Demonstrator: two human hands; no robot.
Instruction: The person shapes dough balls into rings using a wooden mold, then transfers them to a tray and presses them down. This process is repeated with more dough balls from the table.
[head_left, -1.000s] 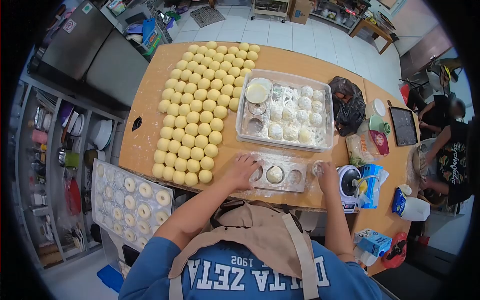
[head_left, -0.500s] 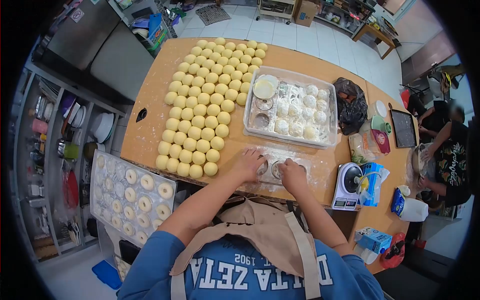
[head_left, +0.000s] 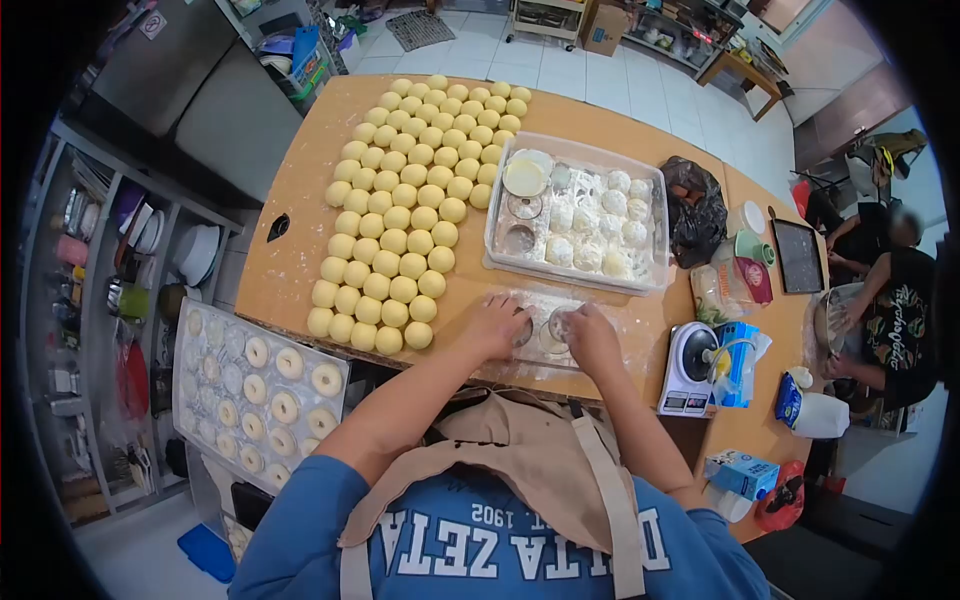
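Observation:
My left hand (head_left: 497,325) is curled over a round metal cutter (head_left: 523,332) on a floured board (head_left: 575,304) at the table's front edge. My right hand (head_left: 590,335) has its fingers closed around something small and round beside a pale dough piece (head_left: 552,338). Rows of yellow dough balls (head_left: 400,219) lie to the left. Behind the board is a plastic tray (head_left: 575,277) with floured balls (head_left: 587,256), a bowl (head_left: 525,178) and round metal cutters (head_left: 520,239).
A tray of ring-shaped dough (head_left: 283,408) stands low at the left. To the right are a scale (head_left: 687,370), a black plastic bag (head_left: 697,212), a dark tray (head_left: 798,256) and a milk carton (head_left: 742,478). Another person (head_left: 900,310) works with a bowl at far right.
My right hand has moved slightly right and its grip has turned, showing more of the dough piece beside it. My left hand stays nearly in place. The whole view has shifted slightly.

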